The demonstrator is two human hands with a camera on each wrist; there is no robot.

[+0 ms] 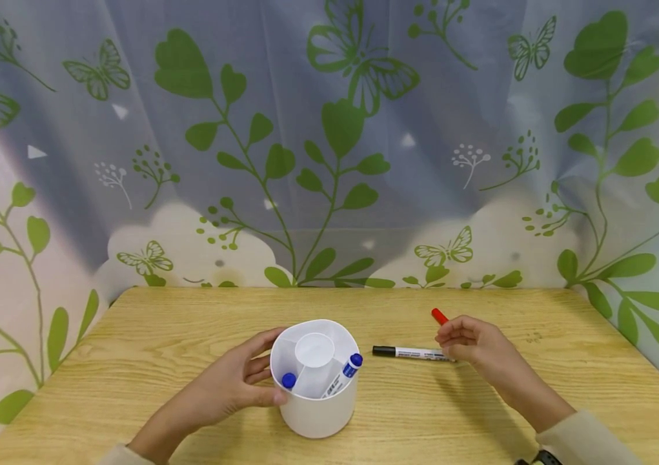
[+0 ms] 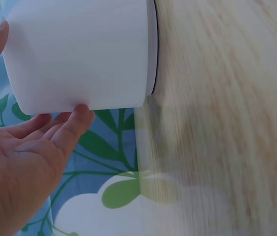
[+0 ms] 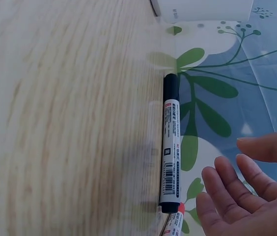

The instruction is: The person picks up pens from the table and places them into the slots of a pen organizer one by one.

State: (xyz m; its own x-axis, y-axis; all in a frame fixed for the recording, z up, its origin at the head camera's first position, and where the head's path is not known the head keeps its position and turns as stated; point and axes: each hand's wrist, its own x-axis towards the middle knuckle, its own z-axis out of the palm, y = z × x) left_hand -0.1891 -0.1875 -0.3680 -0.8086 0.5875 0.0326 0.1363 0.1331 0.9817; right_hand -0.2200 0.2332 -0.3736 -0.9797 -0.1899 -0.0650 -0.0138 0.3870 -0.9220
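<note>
A white round holder (image 1: 316, 403) stands on the wooden table (image 1: 178, 323) with two blue-capped markers (image 1: 345, 371) in its compartments. My left hand (image 1: 259, 378) grips the holder's left side; in the left wrist view its thumb and fingers (image 2: 74, 120) wrap the white wall (image 2: 79, 54). A black-capped marker (image 1: 413, 352) lies flat to the holder's right, and a red-capped marker (image 1: 439, 316) lies just behind it. My right hand (image 1: 459, 339) hovers over the black marker's right end, fingers relaxed and holding nothing. The right wrist view shows the black marker (image 3: 170, 147) beside my loose fingers (image 3: 232, 182).
A curtain printed with green leaves and butterflies (image 1: 329, 142) hangs close behind the table and wraps both sides. The table's far edge (image 1: 341, 289) meets the curtain. Bare wood lies to the left of the holder and at the right front.
</note>
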